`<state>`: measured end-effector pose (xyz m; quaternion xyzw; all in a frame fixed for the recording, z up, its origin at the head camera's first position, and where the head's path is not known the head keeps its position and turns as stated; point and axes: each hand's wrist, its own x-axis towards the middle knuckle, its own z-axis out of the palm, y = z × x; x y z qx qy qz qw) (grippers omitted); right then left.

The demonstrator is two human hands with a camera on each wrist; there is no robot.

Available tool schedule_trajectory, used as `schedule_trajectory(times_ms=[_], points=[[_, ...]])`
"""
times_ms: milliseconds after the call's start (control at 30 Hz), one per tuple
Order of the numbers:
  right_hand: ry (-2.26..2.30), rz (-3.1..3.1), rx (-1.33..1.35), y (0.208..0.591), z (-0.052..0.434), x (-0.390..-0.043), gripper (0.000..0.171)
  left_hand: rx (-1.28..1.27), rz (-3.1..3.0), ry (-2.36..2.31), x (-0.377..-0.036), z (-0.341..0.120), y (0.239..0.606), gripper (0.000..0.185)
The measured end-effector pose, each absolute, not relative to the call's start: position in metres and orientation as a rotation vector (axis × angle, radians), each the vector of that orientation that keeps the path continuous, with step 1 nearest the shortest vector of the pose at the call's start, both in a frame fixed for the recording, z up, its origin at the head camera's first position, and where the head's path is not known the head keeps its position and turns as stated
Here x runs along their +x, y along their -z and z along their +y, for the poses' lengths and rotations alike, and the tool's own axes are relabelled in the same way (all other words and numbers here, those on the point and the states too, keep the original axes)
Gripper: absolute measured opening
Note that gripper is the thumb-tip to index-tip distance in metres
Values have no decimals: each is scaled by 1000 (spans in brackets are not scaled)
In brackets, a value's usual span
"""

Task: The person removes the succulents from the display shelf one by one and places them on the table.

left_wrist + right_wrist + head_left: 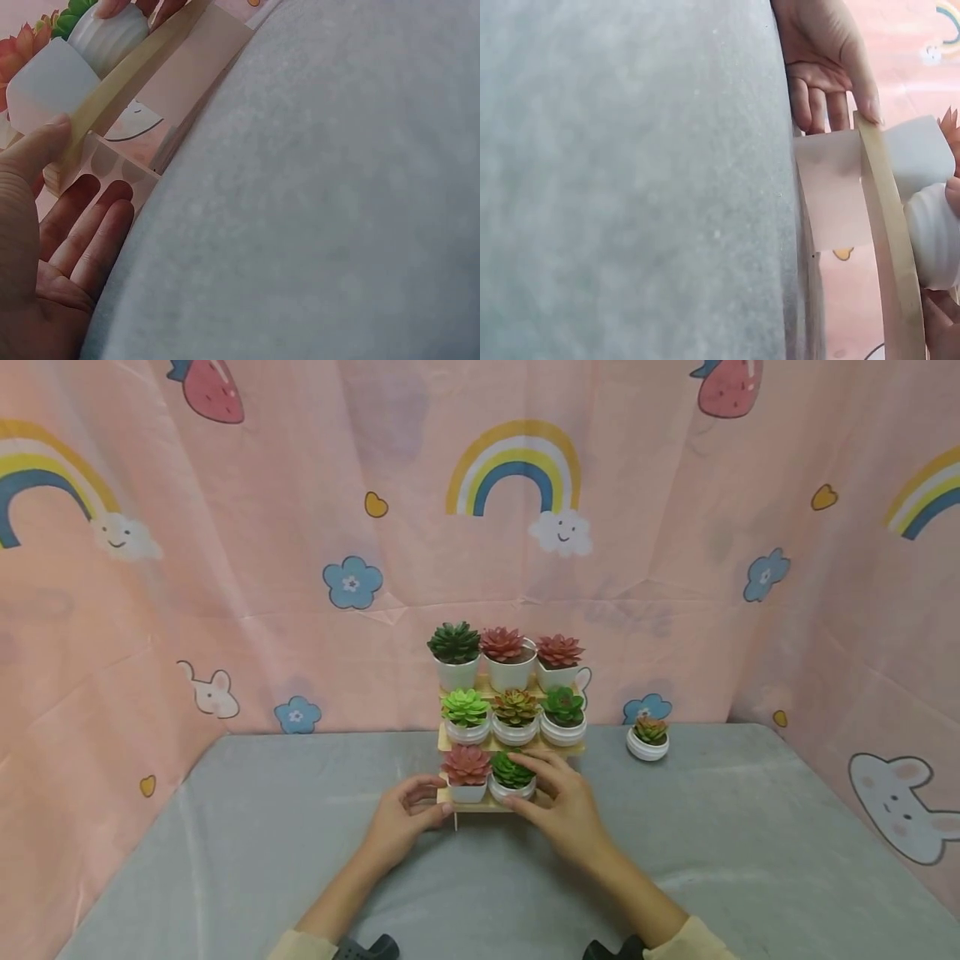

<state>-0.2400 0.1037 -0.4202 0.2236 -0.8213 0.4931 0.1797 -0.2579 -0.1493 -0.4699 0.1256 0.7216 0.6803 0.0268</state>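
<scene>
A three-tier wooden shelf [480, 806] stands on the grey table, with small potted succulents on each tier. My left hand [420, 802] holds the left end of the lowest board, thumb on its edge [52, 139] and fingers [90, 225] beneath. My right hand [547, 789] grips the round white pot with a dark green succulent [512, 774] on that board; the pot's ribbed side [112, 37] shows in the left wrist view. Beside it sits a square white pot with a pink succulent [467, 770]. The right wrist view shows the board's edge [881, 225] and my left hand [821, 60].
One more small round pot with a succulent [648, 737] stands alone on the table to the right of the shelf. Pink patterned cloth [225, 610] walls in the back and both sides. The grey table cover [300, 860] spreads out toward me.
</scene>
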Motion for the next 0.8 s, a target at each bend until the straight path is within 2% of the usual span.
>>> schedule_trajectory(times_ms=[267,800], points=[[-1488,-2296,590,415,107,-238,51,396,2218,-2106,-258,-148,470,40],[-1470,-2271,611,371,123,-222,52,408,2227,-2082,-256,-151,470,40]])
